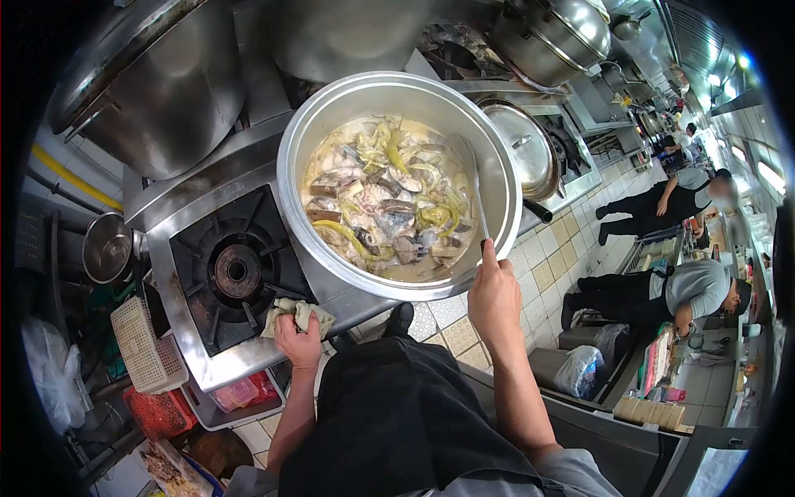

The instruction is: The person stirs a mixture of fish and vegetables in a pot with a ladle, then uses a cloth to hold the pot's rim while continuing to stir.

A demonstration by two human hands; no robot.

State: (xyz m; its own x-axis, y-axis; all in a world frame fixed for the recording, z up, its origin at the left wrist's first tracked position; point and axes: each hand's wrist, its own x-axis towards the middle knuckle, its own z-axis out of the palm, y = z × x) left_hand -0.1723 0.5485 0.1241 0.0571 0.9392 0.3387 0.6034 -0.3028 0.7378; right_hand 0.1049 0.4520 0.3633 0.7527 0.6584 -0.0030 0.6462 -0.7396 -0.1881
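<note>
A large aluminium pot (503, 157) stands in front of me, holding a stew (389, 203) of what look like fish chunks and long green peppers in pale broth. My right hand (497, 302) is closed around the handle of a long metal ladle (478, 190) at the pot's near right rim. The ladle's shaft leans against the inner wall; its lower end is not clearly visible. Bunched under my left hand (298, 338) is a damp-looking, pale cloth (318, 318), gripped at the stove's front edge beside a black burner (238, 267).
Big steel pots (166, 91) stand behind the burner. Right of the pot is a lidded pan (523, 147) with a black handle (538, 212) sticking out. A white plastic basket (149, 348) is at lower left. Two people (696, 290) work at the counter on the right.
</note>
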